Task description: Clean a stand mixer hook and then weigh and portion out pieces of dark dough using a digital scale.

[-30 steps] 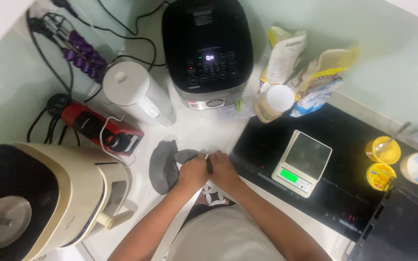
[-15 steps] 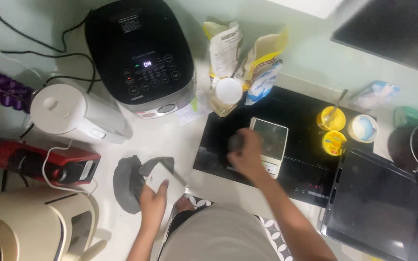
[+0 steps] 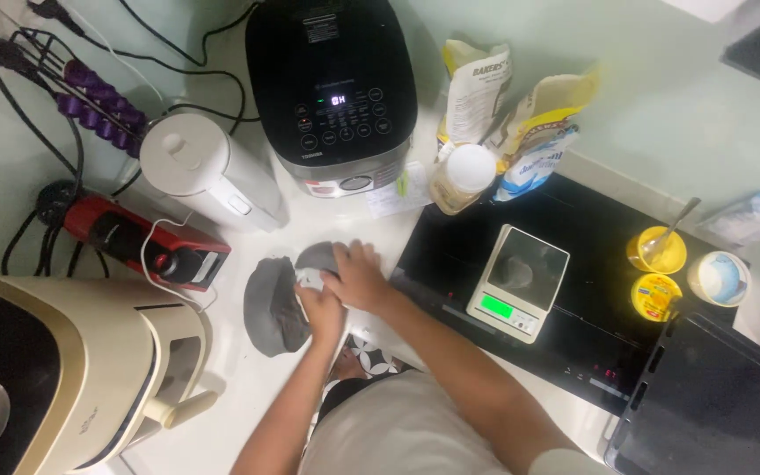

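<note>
My left hand (image 3: 323,310) and my right hand (image 3: 361,277) meet over the white counter, just left of the black cooktop (image 3: 450,255). Between their fingers shows a small white packet (image 3: 310,281), which both hands pinch. Under them lie two dark grey soft pieces: a larger round one (image 3: 267,308) to the left and a smaller one (image 3: 317,256) beneath my right fingers. Most of the packet is hidden by my hands.
A digital scale (image 3: 519,280) sits on the cooktop. Behind are a black cooker (image 3: 332,79), white kettle (image 3: 204,171), flour bags (image 3: 477,88) and white-lidded jar (image 3: 461,179). Yellow tubs (image 3: 657,295) stand right, a cream appliance (image 3: 72,378) left, a red device (image 3: 147,244) beside it.
My right hand has come back from the scale to join my left hand over the grey pieces. The camera view has shifted left.
</note>
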